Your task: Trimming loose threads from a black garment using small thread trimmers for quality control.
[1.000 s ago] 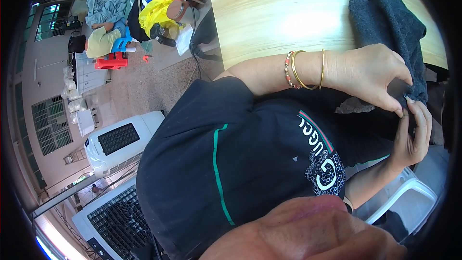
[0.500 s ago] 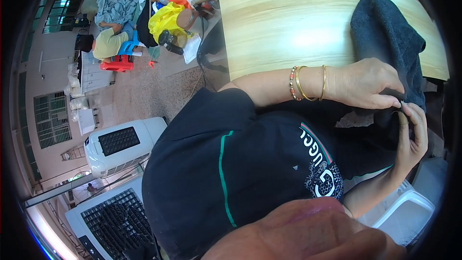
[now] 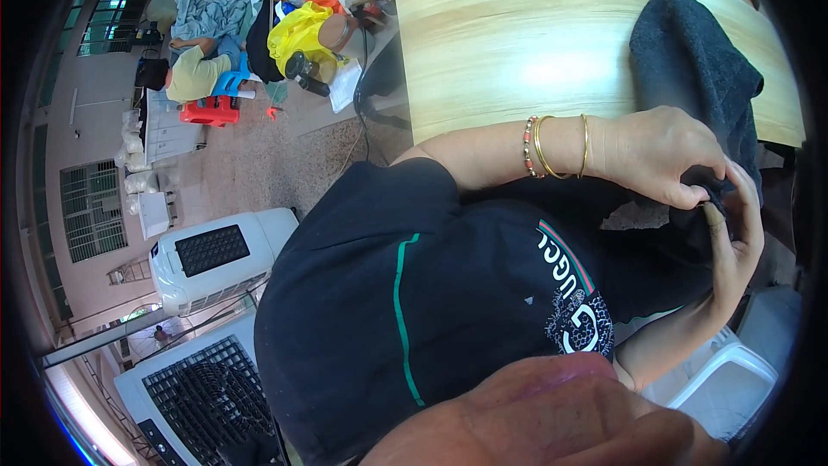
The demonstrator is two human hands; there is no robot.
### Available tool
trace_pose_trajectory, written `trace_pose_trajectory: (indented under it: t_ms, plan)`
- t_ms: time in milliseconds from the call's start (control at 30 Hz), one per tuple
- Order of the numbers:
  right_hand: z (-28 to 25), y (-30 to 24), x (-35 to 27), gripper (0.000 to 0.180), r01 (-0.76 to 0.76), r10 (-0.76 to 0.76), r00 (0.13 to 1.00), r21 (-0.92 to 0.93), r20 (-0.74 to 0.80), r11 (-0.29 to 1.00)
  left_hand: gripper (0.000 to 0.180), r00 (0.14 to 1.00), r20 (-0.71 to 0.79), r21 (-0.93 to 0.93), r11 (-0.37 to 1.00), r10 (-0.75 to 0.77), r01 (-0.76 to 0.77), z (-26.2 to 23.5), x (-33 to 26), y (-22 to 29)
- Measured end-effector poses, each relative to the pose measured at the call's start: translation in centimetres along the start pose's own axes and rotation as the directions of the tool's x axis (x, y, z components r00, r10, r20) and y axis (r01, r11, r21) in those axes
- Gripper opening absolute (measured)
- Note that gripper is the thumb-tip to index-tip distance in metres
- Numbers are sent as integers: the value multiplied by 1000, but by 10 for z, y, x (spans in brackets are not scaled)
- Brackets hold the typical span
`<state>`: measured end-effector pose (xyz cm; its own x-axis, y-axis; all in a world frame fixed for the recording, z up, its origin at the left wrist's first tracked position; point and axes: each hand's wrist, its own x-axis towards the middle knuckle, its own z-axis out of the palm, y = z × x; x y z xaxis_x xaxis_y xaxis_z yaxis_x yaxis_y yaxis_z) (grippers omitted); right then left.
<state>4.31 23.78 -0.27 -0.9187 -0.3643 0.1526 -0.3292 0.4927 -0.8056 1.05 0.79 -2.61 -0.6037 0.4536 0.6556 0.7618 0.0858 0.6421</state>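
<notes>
Right hand [image 3: 737, 226] wider-spread, table [image 3: 517, 52] beyond

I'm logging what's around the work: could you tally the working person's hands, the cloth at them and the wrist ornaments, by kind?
Bare hands, left hand and right hand: 2
Dark grey, fuzzy-looking cloth: 1
Thin, gold-coloured bangles: 2
Coral-and-gold-coloured beaded bracelet: 1
Total: 6
</notes>
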Motion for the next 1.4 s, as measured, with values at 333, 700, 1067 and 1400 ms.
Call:
trace_pose_trajectory:
  t_ms: [333, 700, 1067, 1400]
  plan:
    - [-3, 15, 0, 32, -57, 53, 998, 180, 30, 982, 19, 996, -15, 24, 996, 87, -86, 3, -4, -6]
    - [-4, 20, -7, 25, 61, -56, 998, 251, -27, 966, 14, 1000, 5, -47, 999, 21, -21, 4, 2, -4]
    - [19, 11, -16, 31, 42, 31, 949, 222, -314, 974, 12, 978, -203, 196, 981, 43, -2, 23, 10, -5]
    - [-8, 23, -49, 15, 4, -137, 853, -254, -505, 967, 13, 984, -180, 31, 999, 15, -9, 5, 14, -11]
